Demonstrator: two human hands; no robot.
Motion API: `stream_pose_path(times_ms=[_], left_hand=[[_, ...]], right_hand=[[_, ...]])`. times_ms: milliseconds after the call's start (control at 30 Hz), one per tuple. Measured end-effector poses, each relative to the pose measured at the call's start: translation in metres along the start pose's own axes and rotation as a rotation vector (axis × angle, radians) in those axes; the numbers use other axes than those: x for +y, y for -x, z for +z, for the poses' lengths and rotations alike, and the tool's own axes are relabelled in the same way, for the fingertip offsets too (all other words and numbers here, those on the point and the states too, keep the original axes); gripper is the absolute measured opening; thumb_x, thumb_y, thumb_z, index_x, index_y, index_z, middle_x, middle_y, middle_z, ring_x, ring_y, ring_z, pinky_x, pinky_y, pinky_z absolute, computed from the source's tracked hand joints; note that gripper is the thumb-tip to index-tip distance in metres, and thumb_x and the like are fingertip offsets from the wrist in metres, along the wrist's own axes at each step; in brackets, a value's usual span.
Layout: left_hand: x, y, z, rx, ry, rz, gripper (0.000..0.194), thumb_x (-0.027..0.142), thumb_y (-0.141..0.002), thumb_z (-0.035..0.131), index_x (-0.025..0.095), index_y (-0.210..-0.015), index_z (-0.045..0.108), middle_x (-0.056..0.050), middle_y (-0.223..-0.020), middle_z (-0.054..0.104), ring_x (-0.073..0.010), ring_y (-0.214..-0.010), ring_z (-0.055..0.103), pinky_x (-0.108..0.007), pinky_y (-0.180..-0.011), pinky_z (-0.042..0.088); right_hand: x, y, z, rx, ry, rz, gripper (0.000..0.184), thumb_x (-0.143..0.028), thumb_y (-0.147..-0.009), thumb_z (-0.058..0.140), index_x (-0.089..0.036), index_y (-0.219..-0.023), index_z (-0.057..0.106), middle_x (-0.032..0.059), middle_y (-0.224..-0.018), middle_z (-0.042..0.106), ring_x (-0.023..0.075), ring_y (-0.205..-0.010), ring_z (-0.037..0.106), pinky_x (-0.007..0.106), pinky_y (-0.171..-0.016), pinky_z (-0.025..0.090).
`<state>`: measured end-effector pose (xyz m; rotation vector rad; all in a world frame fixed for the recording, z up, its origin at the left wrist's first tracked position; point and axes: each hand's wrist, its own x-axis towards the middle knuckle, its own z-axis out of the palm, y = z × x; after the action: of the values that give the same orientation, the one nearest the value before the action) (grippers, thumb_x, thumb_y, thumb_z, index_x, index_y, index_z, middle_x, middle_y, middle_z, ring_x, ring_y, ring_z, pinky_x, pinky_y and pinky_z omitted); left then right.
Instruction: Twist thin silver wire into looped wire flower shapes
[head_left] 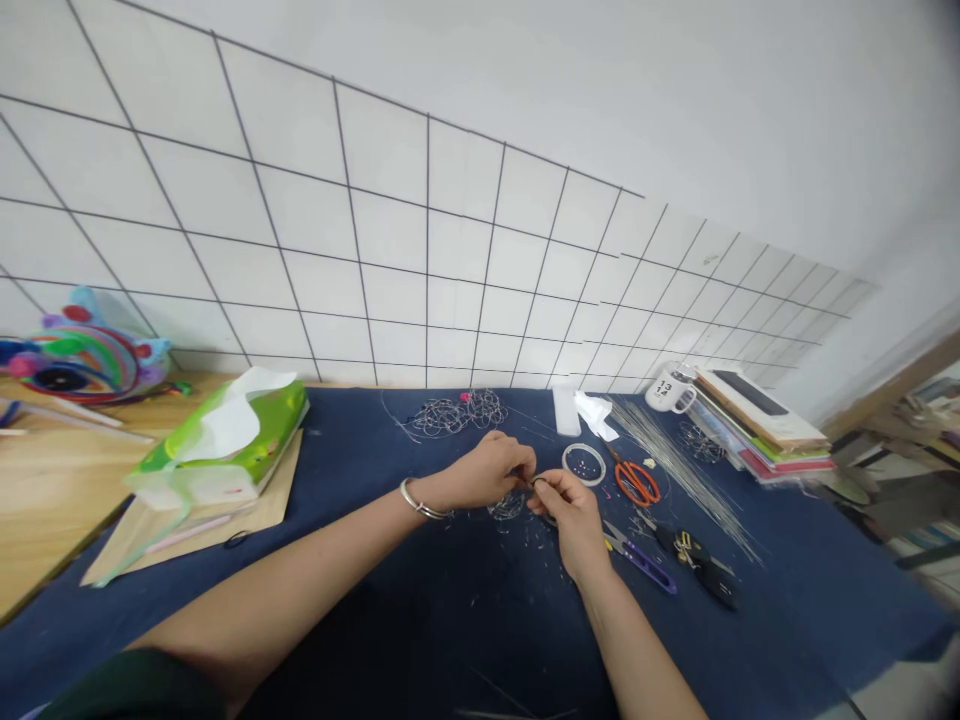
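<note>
A navy cloth covers the surface [420, 620], where a bundle of straight wires [686, 478] fans out to the right. The left hand [501, 468] and right hand [574, 515] meet mid-surface, left of the purple-handled snips [636, 556] and over a wire tangle [508, 507]. Between the hands, the right fingers pinch a thin dark curved piece [537, 481]; the left fingers bunch beside it, their hold impossible to tell. A slack pinch could drop it among the silvery clippings [536, 545], or the tangle might snag it.
</note>
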<state>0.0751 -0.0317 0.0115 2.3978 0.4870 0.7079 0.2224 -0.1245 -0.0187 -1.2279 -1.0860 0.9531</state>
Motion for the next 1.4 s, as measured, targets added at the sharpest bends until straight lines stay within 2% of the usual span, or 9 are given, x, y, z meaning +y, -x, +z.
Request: stream_pose_path(times_ms=[167,500,600,700,867,967,1100,1200,1400], left_hand=[[-0.001,0.001,-0.009,-0.024,0.029,0.079,0.024,0.0,-0.062,0.047,0.02,-0.068,0.057,0.001,-0.063,0.056,-0.0153,-0.069,0.048,-0.031,-0.085,0.026],[-0.004,0.001,-0.02,-0.014,0.041,0.13,0.032,-0.003,-0.062,0.046,0.022,-0.067,0.064,-0.003,-0.073,0.061,-0.0179,-0.078,0.048,-0.034,-0.09,0.021],[-0.005,0.001,-0.012,0.059,-0.051,0.185,0.032,-0.002,-0.065,0.047,0.022,-0.07,0.066,-0.004,-0.075,0.062,-0.0188,-0.081,0.048,-0.036,-0.09,0.022],[-0.004,0.002,0.002,0.131,-0.212,0.203,0.031,0.001,-0.072,0.046,0.022,-0.079,0.067,-0.005,-0.083,0.061,-0.0189,-0.083,0.046,-0.039,-0.09,0.022],[0.001,0.003,0.022,0.291,-0.294,0.083,0.031,0.007,-0.079,0.045,0.024,-0.094,0.066,-0.007,-0.092,0.057,-0.0205,-0.091,0.042,-0.042,-0.088,0.024],[0.001,0.002,0.028,0.254,-0.002,0.008,0.031,0.014,-0.083,0.044,0.025,-0.103,0.065,-0.006,-0.087,0.055,-0.0182,-0.086,0.044,-0.037,-0.083,0.032],[-0.004,0.002,0.034,0.044,0.702,-0.151,0.031,0.023,-0.082,0.05,0.023,-0.111,0.061,-0.005,-0.093,0.059,-0.0153,-0.084,0.05,-0.029,-0.076,0.038],[-0.006,0.002,0.036,-0.009,1.089,-0.324,0.038,0.028,-0.077,0.057,0.017,-0.114,0.059,-0.008,-0.089,0.062,-0.0135,-0.072,0.053,-0.025,-0.065,0.038],[-0.002,0.004,0.035,-0.023,1.287,-0.39,0.036,0.025,-0.071,0.065,0.012,-0.104,0.064,-0.01,-0.088,0.065,-0.0124,-0.069,0.054,-0.023,-0.062,0.036]], right_hand=[[-0.002,-0.001,-0.003,-0.037,-0.081,0.054,0.012,-0.03,-0.073,0.061,-0.018,-0.075,0.059,-0.0028,-0.057,0.051,0.0099,-0.053,0.045,0.023,-0.053,0.035],[-0.011,-0.002,-0.007,-0.141,-0.13,0.096,0.011,-0.029,-0.072,0.057,-0.018,-0.07,0.055,-0.0026,-0.056,0.045,0.0111,-0.051,0.041,0.025,-0.052,0.034],[-0.014,0.001,-0.003,-0.12,0.048,-0.01,0.01,-0.026,-0.074,0.055,-0.018,-0.068,0.053,-0.0028,-0.058,0.044,0.0111,-0.054,0.04,0.024,-0.054,0.033],[-0.018,0.004,-0.001,-0.053,0.303,-0.212,0.009,-0.023,-0.075,0.055,-0.018,-0.068,0.052,-0.0006,-0.07,0.048,0.0123,-0.064,0.043,0.024,-0.059,0.035],[-0.02,0.006,0.0,0.001,0.506,-0.416,0.01,-0.019,-0.08,0.05,-0.018,-0.07,0.053,0.001,-0.076,0.049,0.0132,-0.07,0.046,0.025,-0.066,0.037],[-0.019,0.007,0.0,0.002,0.538,-0.436,0.011,-0.02,-0.081,0.049,-0.018,-0.07,0.054,0.0008,-0.074,0.049,0.0132,-0.068,0.046,0.025,-0.066,0.037],[-0.019,0.008,-0.002,0.005,0.541,-0.39,0.012,-0.021,-0.081,0.05,-0.018,-0.07,0.055,-0.0007,-0.068,0.048,0.012,-0.063,0.044,0.024,-0.061,0.036],[-0.02,0.009,-0.003,-0.009,0.499,-0.331,0.01,-0.022,-0.081,0.051,-0.018,-0.074,0.057,-0.0009,-0.068,0.051,0.0113,-0.061,0.044,0.023,-0.059,0.036],[-0.018,0.01,-0.001,-0.013,0.384,-0.243,0.01,-0.024,-0.079,0.055,-0.017,-0.075,0.061,-0.0012,-0.065,0.054,0.01,-0.058,0.044,0.023,-0.056,0.034]])
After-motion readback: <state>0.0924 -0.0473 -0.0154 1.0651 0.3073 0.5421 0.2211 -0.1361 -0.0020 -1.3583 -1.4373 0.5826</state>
